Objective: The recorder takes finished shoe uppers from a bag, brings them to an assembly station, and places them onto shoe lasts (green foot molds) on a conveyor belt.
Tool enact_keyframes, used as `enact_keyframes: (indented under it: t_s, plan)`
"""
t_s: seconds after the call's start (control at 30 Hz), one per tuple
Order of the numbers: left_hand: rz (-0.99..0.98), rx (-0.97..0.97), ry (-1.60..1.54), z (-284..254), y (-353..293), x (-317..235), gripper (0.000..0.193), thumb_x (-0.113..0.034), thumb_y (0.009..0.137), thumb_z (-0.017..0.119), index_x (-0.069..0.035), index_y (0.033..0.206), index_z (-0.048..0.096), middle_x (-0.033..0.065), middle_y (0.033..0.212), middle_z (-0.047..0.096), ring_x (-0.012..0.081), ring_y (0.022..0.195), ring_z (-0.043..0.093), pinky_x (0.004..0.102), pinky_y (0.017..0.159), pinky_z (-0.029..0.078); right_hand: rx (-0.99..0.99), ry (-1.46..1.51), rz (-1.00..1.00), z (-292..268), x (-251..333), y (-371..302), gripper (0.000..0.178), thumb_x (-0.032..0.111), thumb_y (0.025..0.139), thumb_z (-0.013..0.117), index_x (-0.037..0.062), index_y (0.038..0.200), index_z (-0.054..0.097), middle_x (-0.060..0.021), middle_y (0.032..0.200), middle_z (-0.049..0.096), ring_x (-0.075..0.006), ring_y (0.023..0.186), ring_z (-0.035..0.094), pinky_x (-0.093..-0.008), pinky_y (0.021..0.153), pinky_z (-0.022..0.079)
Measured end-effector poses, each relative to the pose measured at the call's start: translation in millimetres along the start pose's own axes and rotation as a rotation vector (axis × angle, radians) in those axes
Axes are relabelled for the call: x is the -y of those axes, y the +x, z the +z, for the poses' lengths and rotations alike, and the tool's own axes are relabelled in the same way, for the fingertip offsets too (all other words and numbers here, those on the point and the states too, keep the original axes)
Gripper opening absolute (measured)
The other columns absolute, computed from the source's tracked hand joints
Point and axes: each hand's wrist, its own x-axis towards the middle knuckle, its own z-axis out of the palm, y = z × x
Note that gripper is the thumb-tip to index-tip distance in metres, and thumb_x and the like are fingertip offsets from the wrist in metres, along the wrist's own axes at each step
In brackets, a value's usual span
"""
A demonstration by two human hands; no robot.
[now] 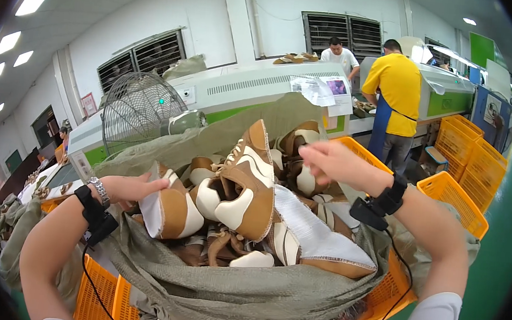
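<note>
Shoe uppers (253,205) lie between the left hand (132,188), touching one with grip unclear, and the right hand (339,165), curled closed above.

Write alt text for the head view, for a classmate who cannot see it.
A person's left hand touches a brown-and-white shoe upper in a grey-green sack heaped with more; the right hand is raised over the heap. Around are orange crates, long pale machines and a worker in yellow.

The lower edge cuts off the bottom of the sack (238,295). Topmost shoe uppers (254,197) partly hide those beneath, and print on the papers (312,92) is illegibly small.
</note>
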Motion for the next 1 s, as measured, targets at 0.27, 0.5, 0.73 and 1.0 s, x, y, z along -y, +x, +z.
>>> enact_keyframes:
  t_s: [0.27, 0.5, 0.73, 1.0]
  plan:
    - [0.381, -0.566, -0.14, 29.3, 30.9, 30.0, 0.065, -0.019, 0.078, 0.07, 0.003, 0.13, 0.037, 0.015, 0.108, 0.053, 0.0174, 0.097, 0.055, 0.0318, 0.082, 0.047, 0.593, -0.33, 0.264, 3.7, -29.9, -54.2, 0.056, 0.051, 0.085, 0.055, 0.0022, 0.112, 0.058, -0.0137, 0.098, 0.06, -0.0144, 0.076, 0.056, -0.027, 0.065, 0.047]
    - [0.506, -0.032, -1.135, 34.6, 23.3, 57.9, 0.058, 0.003, 0.076, 0.064, 0.005, 0.126, 0.036, 0.0132, 0.109, 0.056, 0.0186, 0.094, 0.059, 0.0301, 0.082, 0.049, 0.364, 0.173, 0.51, 5.0, -43.3, -51.5, 0.039, 0.024, 0.084, 0.064, -0.0044, 0.109, 0.056, -0.0056, 0.095, 0.062, -0.0102, 0.08, 0.059, -0.0238, 0.067, 0.048]
    - [0.352, -0.046, -1.133, 38.4, -0.7, 37.6, 0.039, -0.009, 0.085, 0.059, 0.004, 0.118, 0.045, 0.0107, 0.108, 0.058, 0.0184, 0.095, 0.059, 0.0301, 0.086, 0.048, -0.036, 0.712, 0.321, -21.3, -35.8, -25.0, 0.036, 0.018, 0.09, 0.054, -0.0065, 0.116, 0.05, -0.0136, 0.109, 0.061, -0.0209, 0.093, 0.062, -0.0338, 0.081, 0.051]
    - [0.215, 0.031, -0.379, 43.1, 67.0, 46.3, 0.084, -0.056, 0.082, 0.055, 0.009, 0.13, 0.035, 0.0223, 0.129, 0.045, 0.027, 0.114, 0.048, 0.0326, 0.094, 0.04, 0.331, 0.29, 0.466, 38.4, -74.6, 20.2, 0.079, 0.058, 0.076, 0.063, -0.0044, 0.121, 0.046, -0.0081, 0.102, 0.059, -0.0111, 0.082, 0.056, -0.0224, 0.067, 0.045]
